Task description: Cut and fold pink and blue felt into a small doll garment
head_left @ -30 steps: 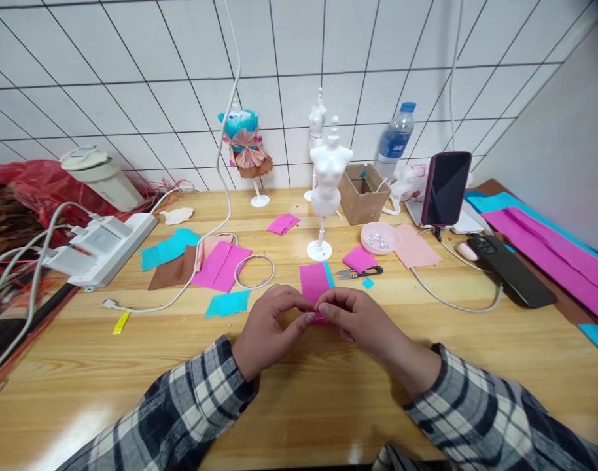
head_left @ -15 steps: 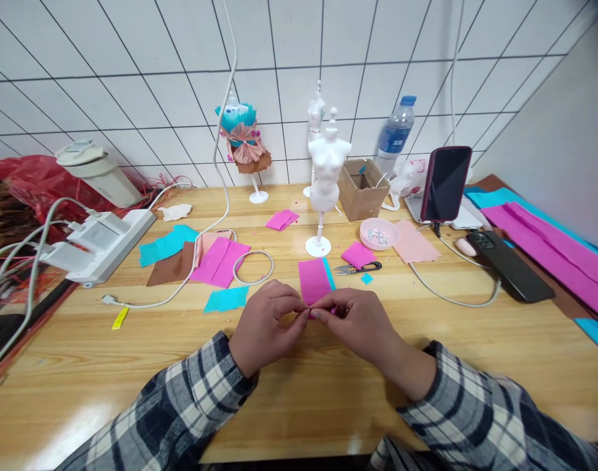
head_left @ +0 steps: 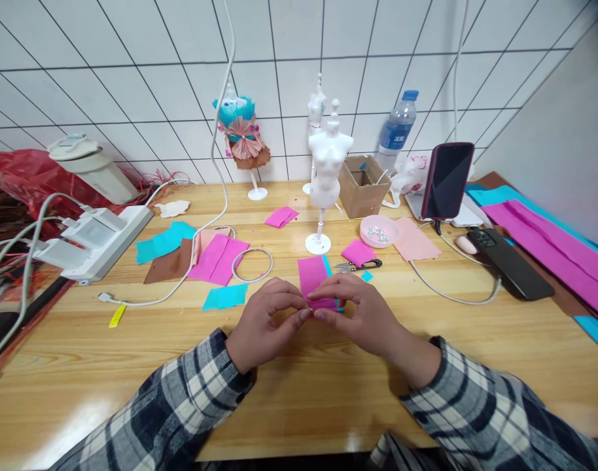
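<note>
My left hand [head_left: 271,318] pinches something tiny between thumb and forefinger, too small to make out. Against its fingertips lie those of my right hand [head_left: 360,313], curled with a small gap between thumb and forefinger; what they touch is unclear. Just beyond the fingers, a magenta crepe paper piece [head_left: 310,275] with a blue strip [head_left: 327,265] along its right side lies on the table, partly covered by my right hand. Small thread snips [head_left: 358,265] rest nearby, beside a folded magenta piece [head_left: 358,252] and a little blue scrap [head_left: 367,277].
A white mini mannequin [head_left: 324,170] stands behind the hands, with a dressed one [head_left: 243,134] further left. A pink dish [head_left: 379,231] holds shiny beads. Around are a cardboard box [head_left: 364,191], phone [head_left: 512,261], power strip [head_left: 107,242], white cable [head_left: 154,301] and blue paper [head_left: 225,297].
The right thumb and forefinger have parted slightly, while the left pinch stays much the same. The whole view has shifted a little; the things on the table lie as before.
</note>
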`<action>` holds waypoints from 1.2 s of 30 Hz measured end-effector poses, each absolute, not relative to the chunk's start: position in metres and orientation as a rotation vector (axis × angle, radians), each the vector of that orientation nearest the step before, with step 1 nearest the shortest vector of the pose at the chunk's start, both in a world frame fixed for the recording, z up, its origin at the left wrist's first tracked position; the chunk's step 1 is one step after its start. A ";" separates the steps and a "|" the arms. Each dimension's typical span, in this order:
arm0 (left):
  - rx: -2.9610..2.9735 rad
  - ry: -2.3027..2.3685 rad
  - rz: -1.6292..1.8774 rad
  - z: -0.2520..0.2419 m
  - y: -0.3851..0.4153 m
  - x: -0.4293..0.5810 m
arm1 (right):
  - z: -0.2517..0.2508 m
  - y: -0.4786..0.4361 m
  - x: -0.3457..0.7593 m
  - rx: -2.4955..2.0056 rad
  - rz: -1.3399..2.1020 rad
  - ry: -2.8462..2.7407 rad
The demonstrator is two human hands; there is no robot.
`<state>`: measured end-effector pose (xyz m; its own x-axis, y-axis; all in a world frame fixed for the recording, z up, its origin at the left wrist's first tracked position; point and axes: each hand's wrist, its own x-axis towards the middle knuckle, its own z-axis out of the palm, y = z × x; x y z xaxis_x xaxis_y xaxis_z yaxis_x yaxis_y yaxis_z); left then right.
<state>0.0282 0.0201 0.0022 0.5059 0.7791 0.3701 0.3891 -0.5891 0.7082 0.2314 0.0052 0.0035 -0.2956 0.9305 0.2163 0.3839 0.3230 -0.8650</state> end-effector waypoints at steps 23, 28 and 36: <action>2.296 0.851 0.897 0.000 0.018 0.031 | -0.003 0.002 0.225 -1.208 0.773 -1.864; 2.213 0.876 0.870 0.001 0.018 0.030 | -0.002 0.003 0.226 -1.173 0.925 -1.796; 2.206 1.126 0.733 0.002 0.034 0.014 | -0.004 0.008 0.233 -1.238 0.840 -1.767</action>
